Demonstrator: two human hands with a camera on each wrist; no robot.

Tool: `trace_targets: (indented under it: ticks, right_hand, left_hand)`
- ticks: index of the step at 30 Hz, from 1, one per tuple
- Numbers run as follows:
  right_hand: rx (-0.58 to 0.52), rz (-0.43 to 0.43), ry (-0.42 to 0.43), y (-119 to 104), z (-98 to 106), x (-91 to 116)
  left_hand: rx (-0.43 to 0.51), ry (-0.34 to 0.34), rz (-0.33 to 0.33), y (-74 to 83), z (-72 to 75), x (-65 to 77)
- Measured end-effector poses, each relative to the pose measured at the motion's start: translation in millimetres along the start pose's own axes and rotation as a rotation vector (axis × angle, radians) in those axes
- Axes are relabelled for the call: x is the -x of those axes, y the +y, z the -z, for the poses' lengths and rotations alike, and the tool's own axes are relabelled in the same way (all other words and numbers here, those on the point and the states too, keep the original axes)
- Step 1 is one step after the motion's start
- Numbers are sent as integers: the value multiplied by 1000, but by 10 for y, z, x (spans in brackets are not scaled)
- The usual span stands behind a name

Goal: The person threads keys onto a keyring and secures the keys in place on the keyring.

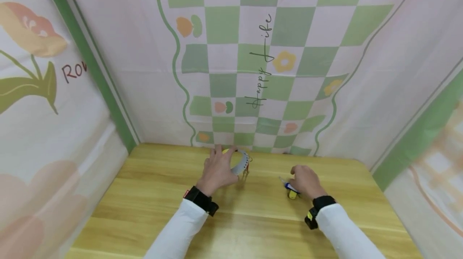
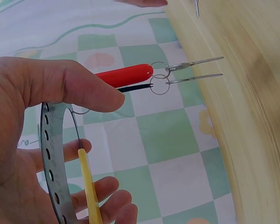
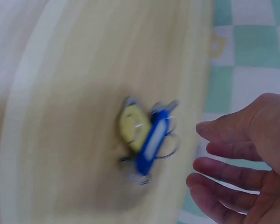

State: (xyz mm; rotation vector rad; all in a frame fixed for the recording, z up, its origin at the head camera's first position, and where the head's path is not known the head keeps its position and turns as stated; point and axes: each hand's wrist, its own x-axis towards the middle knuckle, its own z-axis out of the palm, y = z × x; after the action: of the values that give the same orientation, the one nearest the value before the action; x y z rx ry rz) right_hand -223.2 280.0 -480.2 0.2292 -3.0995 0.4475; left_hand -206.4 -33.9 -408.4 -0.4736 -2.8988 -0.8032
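My left hand [image 1: 218, 170] grips a grey curved metal band with a row of holes [image 2: 57, 161], thumb on one side and fingers on the other. From it hang a red key tag [image 2: 126, 74], a thin black tag [image 2: 134, 87] and a yellow key tag [image 2: 87, 186]. Two small keys [image 2: 196, 62] dangle on split rings. On the tabletop lie a blue key tag [image 3: 153, 145] with a pale label and a yellow key tag [image 3: 134, 128], blurred, with rings around them. Beside these, apart from them, is my right hand [image 3: 242, 163], fingers loosely bent and holding nothing.
The wooden table [image 1: 253, 227] ends at a checked green and white curtain [image 1: 222, 86] along its back edge. Printed cloth also hangs at the left and right sides. Each wrist wears a black strap with a camera.
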Motion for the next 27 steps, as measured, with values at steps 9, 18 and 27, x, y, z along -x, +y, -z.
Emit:
trace_targets:
  ticks: [9, 18, 27]
  right_hand:
    - [-10, -74, -42, 128, -134, 23]
    - [-5, -53, 89, 138, -145, 14]
    - [-49, 10, 295, 86, -114, 5]
  left_hand:
    - [-6, -14, 1, 20, 0, 16]
    - [-20, -12, 1, 19, 8, 10]
    - [-17, -8, 0, 25, 21, 24]
